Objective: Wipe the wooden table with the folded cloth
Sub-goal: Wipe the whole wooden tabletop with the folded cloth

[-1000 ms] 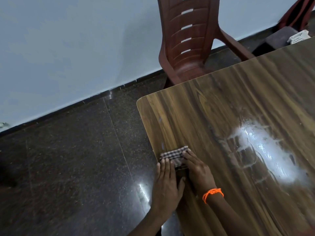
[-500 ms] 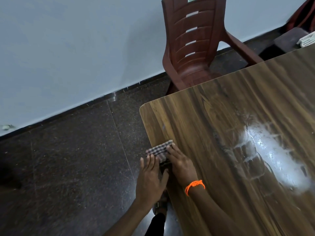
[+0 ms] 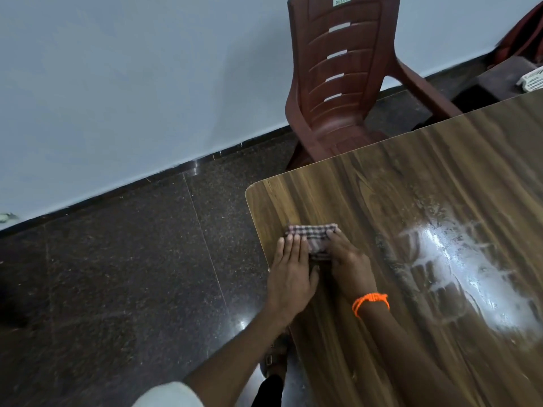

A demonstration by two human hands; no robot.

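From the head view, looking down, the folded cloth (image 3: 312,240), a small checked square, is lying on the wooden surface (image 3: 382,201) close to its left edge and a little way back from the rounded near-left corner. Both hands are resting on it. The left hand (image 3: 291,274) is lying flat with its fingers straight and together, the fingertips (image 3: 292,239) pressing on the left part of the cloth while the palm is hanging partly over the edge of the surface. The right hand (image 3: 348,267) is sitting just beside it, its fingers laid over the right side of the cloth and bending slightly at the knuckles; whether they are pinching the fabric or only pressing down, I cannot tell. The two thumbs are lying near each other behind the cloth. An orange thread band (image 3: 370,302) is circling the right wrist.

To the right of the hands, a pale, shiny smeared patch (image 3: 470,268) is spreading across the wood grain. A reddish-brown plastic chair (image 3: 338,83) is standing at the far edge of the surface, against a pale wall (image 3: 147,83). A dark speckled floor (image 3: 117,274) is filling the left side, and a sandalled foot (image 3: 274,358) is showing below the left forearm. A white basket (image 3: 533,80) is sitting at the far right edge.
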